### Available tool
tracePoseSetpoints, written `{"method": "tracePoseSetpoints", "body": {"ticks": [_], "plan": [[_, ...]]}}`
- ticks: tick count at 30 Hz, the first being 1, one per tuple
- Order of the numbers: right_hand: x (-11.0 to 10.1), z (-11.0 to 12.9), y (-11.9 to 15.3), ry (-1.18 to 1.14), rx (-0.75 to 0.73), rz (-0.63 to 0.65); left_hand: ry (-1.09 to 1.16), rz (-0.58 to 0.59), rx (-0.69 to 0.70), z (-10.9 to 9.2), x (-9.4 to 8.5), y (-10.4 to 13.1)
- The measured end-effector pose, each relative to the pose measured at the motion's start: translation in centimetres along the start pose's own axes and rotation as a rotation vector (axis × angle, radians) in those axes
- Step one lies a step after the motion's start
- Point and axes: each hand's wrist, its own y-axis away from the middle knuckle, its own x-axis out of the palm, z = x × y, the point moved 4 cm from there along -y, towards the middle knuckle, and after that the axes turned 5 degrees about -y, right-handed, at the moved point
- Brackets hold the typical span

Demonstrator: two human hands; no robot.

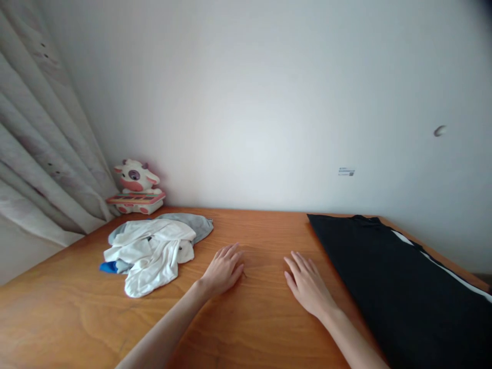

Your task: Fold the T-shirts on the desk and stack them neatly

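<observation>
Palm down on the wooden tabletop (265, 328) lies my left hand (224, 269), its fingers stretched out and nothing in it. My right hand (307, 284) rests likewise a short way to the right, fingers spread and holding nothing. Left of my left hand sits a crumpled heap of clothes: a white garment (154, 251) on top, a grey one (192, 223) behind it and a bit of blue cloth (108, 267) poking out at the left. A black garment with a white stripe (400, 277) is spread flat to the right of my right hand, apart from it.
A toy cow with a keyboard (136, 187) stands in the back left corner, near a pale curtain (42, 133). Behind the table rises a white wall (261, 102) with a small printed label (346, 171) and a round fitting (439, 130).
</observation>
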Motion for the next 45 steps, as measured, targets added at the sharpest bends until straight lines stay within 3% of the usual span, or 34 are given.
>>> {"method": "tracePoseSetpoints", "body": {"ticks": [3, 6, 10, 16, 23, 26, 30, 33, 35, 38, 41, 45], "plan": [[1.7, 3.6, -2.4, -0.109, -0.013, 0.096, -0.01, -0.03, -0.08, 2.4, 0.4, 0.3], [2.4, 5.0, -4.0, -0.119, 0.047, 0.112, 0.02, -0.014, -0.099, 3.2, 1.2, 0.7], [3.0, 4.6, -4.6, -0.101, 0.065, 0.056, 0.041, 0.009, -0.142, 3.2, 1.6, 0.9], [4.4, 3.2, -4.2, -0.095, 0.005, -0.027, 0.105, 0.005, -0.111, 2.7, 0.6, 0.9], [5.9, 1.9, -4.2, -0.168, -0.032, -0.135, 0.262, -0.057, 0.022, 1.7, -0.1, 1.1], [6.5, 1.2, -4.1, -0.233, -0.044, -0.161, 0.324, -0.235, -0.09, 3.5, -1.2, 1.3], [6.6, 1.0, -3.8, -0.293, -0.067, -0.171, 0.414, -0.696, -0.494, 9.5, -4.0, 2.8], [6.4, 1.1, -3.7, -0.309, -0.072, -0.168, 0.327, -0.882, -0.774, 13.8, -5.7, 4.8], [6.4, 1.1, -3.7, -0.317, -0.064, -0.171, 0.11, -0.871, -0.877, 15.4, -6.3, 5.9], [6.5, 1.0, -3.8, -0.334, -0.075, -0.184, -0.174, -0.685, -0.953, 16.4, -5.9, 6.8], [6.6, 1.0, -3.8, -0.342, -0.097, -0.21, -0.182, -0.56, -0.938, 16.5, -5.0, 7.1], [6.6, 0.9, -3.9, -0.323, -0.111, -0.219, -0.101, -0.603, -0.888, 16.8, -5.1, 6.9]]}}
